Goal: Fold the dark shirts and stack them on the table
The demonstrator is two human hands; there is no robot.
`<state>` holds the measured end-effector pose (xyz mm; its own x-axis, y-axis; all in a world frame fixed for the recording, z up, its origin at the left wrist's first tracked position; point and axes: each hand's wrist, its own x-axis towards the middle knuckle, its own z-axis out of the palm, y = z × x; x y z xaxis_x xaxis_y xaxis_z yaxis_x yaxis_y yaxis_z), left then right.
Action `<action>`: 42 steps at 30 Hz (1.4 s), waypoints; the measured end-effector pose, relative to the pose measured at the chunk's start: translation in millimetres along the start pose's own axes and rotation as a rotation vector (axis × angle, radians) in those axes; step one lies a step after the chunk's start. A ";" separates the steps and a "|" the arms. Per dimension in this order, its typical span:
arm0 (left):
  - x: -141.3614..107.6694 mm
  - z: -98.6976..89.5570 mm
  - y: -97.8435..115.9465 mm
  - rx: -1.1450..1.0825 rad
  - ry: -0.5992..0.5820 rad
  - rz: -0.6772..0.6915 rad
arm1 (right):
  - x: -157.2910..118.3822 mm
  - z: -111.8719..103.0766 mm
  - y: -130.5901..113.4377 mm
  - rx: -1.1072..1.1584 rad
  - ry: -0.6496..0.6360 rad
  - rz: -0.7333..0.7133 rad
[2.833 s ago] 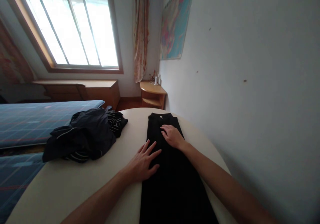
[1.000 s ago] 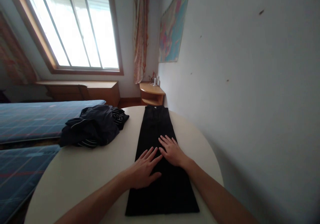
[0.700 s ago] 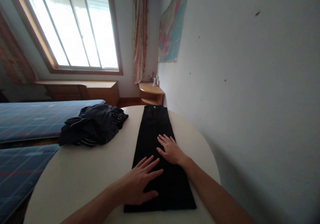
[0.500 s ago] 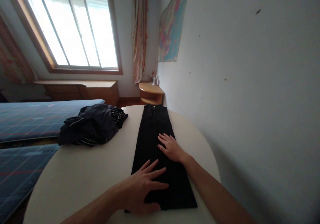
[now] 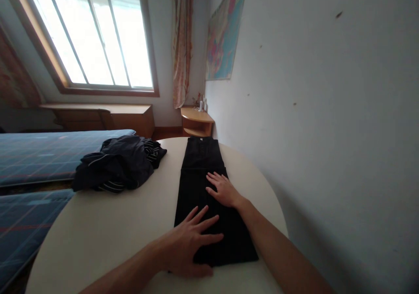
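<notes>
A long black garment [image 5: 199, 189], perhaps folded trousers, lies flat on the round cream table [image 5: 108, 228]. Its narrower end points to the far edge, and a crosswise fold line shows a little beyond my right hand. My left hand [image 5: 191, 243] rests with fingers spread on the near left part of the cloth. Further up, on the right side of the cloth, my right hand [image 5: 223, 189] lies flat with its fingers apart. Neither hand grips anything.
A crumpled dark pile of clothes [image 5: 119, 163] with striped parts sits at the table's far left edge. Blue plaid mattresses [image 5: 49, 158] are beyond it on the left. A white wall [image 5: 321, 132] runs along the right; a small wooden corner shelf [image 5: 196, 115] stands behind the table.
The near part of the black garment has slid slightly away from me, and a crosswise fold line now shows across it. Both hands have moved forward a little, still flat on the cloth.
</notes>
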<state>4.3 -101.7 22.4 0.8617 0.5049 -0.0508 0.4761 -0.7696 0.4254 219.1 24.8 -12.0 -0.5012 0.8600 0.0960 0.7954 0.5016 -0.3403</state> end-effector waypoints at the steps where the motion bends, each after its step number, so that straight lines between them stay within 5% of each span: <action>1: -1.6 -0.8 0.7 -0.002 -0.004 0.009 | -1.4 -0.5 -0.1 0.000 -0.002 -0.004; 11: -8.0 10.3 12.7 0.025 0.147 0.060 | -13.5 -5.8 4.2 0.044 -0.020 -0.057; 33: -7.3 14.4 12.3 0.177 0.141 0.096 | -21.3 -10.3 -1.0 -0.008 0.046 -0.172; 42: -3.8 21.0 11.2 0.240 0.159 0.071 | -33.1 -33.6 -18.4 0.059 0.029 -0.191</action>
<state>10.1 -120.5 8.3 0.8647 0.4873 0.1219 0.4603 -0.8658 0.1962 232.5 -9.8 22.5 -0.6306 0.7523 0.1909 0.6648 0.6505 -0.3674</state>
